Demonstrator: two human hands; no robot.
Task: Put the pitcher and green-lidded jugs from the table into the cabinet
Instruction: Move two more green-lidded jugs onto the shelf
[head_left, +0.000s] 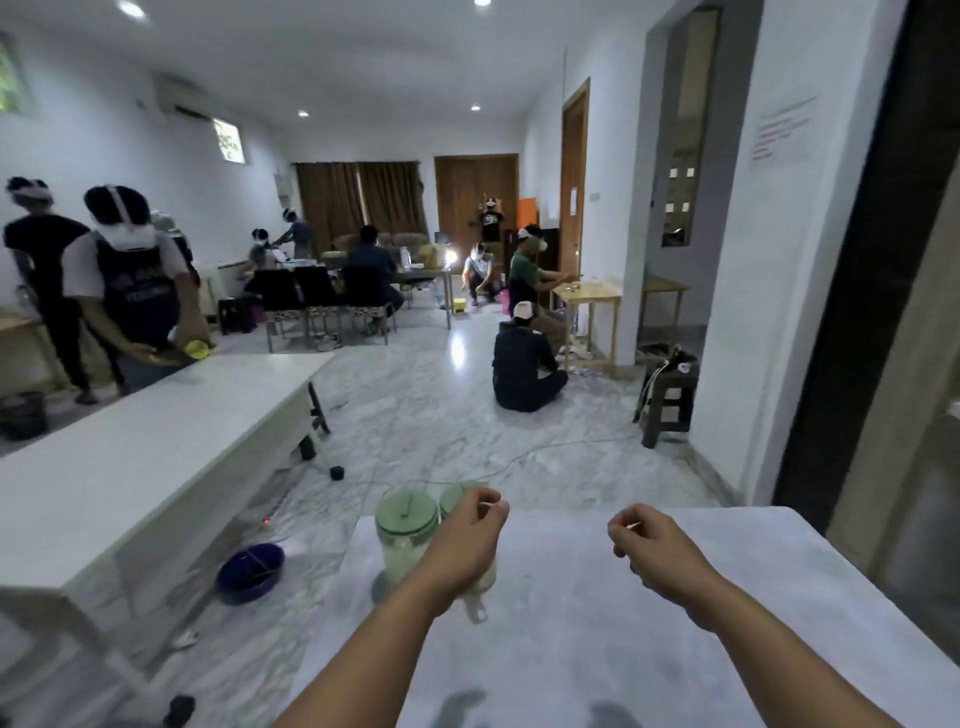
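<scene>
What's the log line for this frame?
left hand: curled over one clear green-lidded plastic jug, grip unclear | right hand: loosely curled, empty | other green-lidded jug: on white table

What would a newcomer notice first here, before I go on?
Two bare forearms reach over the white table, the left hand and right hand loosely curled, holding nothing. At the table's far left corner stand two clear plastic jugs with green lids, the left hand partly covering one. A round purple basin lies on the floor left of the table.
</scene>
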